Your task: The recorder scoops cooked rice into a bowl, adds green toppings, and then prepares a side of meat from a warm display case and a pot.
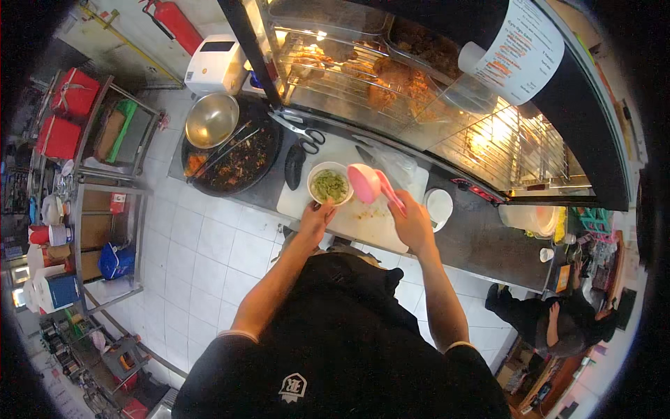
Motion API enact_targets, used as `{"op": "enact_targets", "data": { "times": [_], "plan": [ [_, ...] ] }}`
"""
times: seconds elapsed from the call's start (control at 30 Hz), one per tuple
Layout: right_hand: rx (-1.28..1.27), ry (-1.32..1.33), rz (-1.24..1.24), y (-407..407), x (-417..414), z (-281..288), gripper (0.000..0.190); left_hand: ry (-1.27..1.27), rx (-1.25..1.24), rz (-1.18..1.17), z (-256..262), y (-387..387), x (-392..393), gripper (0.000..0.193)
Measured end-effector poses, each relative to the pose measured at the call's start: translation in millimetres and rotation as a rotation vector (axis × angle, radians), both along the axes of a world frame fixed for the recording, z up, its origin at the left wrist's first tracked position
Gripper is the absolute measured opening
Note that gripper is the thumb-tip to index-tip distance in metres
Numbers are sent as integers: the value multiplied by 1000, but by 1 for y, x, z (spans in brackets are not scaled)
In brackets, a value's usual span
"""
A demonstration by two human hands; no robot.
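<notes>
A white bowl (314,197) with shredded green food (330,185) inside is gripped at its near rim by my left hand (315,224). My right hand (412,222) holds the handle of a pink plastic ladle (364,183), its scoop raised just right of the bowl. Under both lies a white cutting board (377,230) with small food scraps on it. At the board's far side are a knife (368,155) and a clear plastic bag (393,163). A round white lid or container (438,205) stands beside my right hand.
Left of the board are a cucumber-like dark object (294,166), scissors (303,133) and a black pan (251,175) with tongs (225,152) and a metal bowl (212,120). A heated glass display case (366,115) borders the counter's far side. Another person (555,319) is at right.
</notes>
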State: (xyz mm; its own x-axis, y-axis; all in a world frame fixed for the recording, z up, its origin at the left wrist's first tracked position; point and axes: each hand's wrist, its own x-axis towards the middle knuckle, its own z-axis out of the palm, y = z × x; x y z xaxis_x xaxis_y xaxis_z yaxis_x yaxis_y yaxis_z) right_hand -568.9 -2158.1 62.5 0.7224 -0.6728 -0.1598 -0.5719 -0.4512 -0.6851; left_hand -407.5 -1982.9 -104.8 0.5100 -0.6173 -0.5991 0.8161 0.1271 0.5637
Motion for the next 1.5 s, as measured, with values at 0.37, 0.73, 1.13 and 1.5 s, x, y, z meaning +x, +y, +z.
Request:
{"op": "enact_targets", "data": {
  "times": [0.37,0.73,1.13,1.5],
  "plan": [
    [-338,351,329,66,89,-17,16,-821,170,-340,-32,34,44,90],
    [-154,258,162,29,88,-31,23,-583,130,-231,19,22,31,87],
    [-323,345,190,54,82,-56,17,-965,324,-480,22,21,44,87],
    [-378,325,277,44,81,-45,24,-1227,411,-540,24,24,44,91]
  ]
}}
